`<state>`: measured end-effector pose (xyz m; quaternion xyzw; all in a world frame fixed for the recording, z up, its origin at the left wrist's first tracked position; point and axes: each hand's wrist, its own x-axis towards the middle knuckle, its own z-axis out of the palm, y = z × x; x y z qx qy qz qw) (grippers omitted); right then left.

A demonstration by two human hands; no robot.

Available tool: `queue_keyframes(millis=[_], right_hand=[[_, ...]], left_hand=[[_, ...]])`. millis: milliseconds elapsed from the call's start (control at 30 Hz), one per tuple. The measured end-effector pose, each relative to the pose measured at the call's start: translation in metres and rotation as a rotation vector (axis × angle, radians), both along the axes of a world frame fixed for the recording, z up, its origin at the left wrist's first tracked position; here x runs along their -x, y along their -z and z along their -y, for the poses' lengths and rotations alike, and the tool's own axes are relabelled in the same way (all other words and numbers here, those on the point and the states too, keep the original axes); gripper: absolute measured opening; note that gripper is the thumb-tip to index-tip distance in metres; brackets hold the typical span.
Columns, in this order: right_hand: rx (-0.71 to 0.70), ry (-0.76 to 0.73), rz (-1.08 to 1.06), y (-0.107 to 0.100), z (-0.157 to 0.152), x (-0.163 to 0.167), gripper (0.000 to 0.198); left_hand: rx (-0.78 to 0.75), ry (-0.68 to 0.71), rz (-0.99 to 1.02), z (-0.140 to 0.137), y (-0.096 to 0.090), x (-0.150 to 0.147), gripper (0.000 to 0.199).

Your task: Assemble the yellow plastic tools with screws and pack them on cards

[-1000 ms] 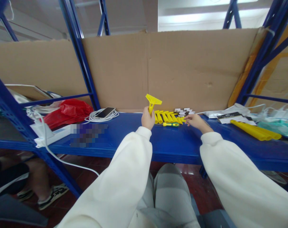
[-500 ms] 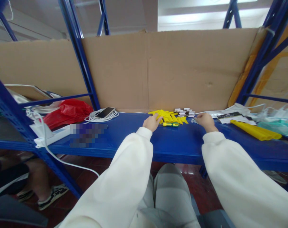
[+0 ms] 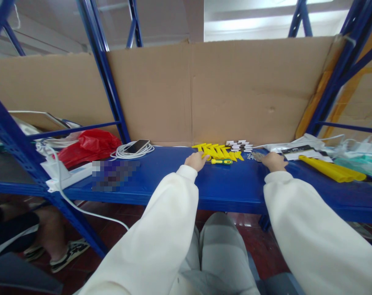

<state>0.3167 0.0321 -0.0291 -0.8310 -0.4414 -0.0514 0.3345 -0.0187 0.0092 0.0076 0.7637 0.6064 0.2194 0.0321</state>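
Note:
My left hand (image 3: pixel 195 162) is closed at the left end of a row of yellow plastic pieces (image 3: pixel 218 151), with a yellow piece (image 3: pixel 207 157) at its fingertips. Just right of it lies a screwdriver (image 3: pixel 222 162) with a yellow and green handle. My right hand (image 3: pixel 274 162) has its fingers curled at the right edge of some flat greyish pieces (image 3: pixel 258 156); what its fingertips grip is hidden. Small silvery parts, perhaps screws (image 3: pixel 250 156), lie left of those pieces. Behind them is a stack of white pieces with dark ends (image 3: pixel 239 146).
A tall cardboard panel (image 3: pixel 235 90) backs the blue shelf (image 3: pixel 170 184). At left are a phone (image 3: pixel 138 146) on a coiled white cable, a red plastic bag (image 3: pixel 87 145) and a white power strip (image 3: pixel 71 176). Yellow tubes (image 3: pixel 336 169) lie at right. Another person's legs show lower left.
My right hand has moved right, off the small silvery parts, and the flat greyish pieces now show at its fingertips. My left hand stays nearly in place, its fingers slightly lower.

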Motion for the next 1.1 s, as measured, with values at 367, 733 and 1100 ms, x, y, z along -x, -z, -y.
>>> queue_keyframes(millis=[367, 733, 1100], right_hand=[[0.115, 0.152, -0.028, -0.004, 0.012, 0.019, 0.044], [0.122, 0.262, -0.086, -0.012, 0.025, 0.029, 0.044], [-0.004, 0.252, -0.094, 0.003, 0.008, -0.001, 0.044]], left_hand=[[0.028, -0.009, -0.048, -0.001, 0.0, 0.0, 0.044], [0.027, 0.01, -0.019, -0.001, 0.001, 0.0, 0.044], [0.021, 0.019, -0.011, 0.0, 0.002, -0.001, 0.043]])
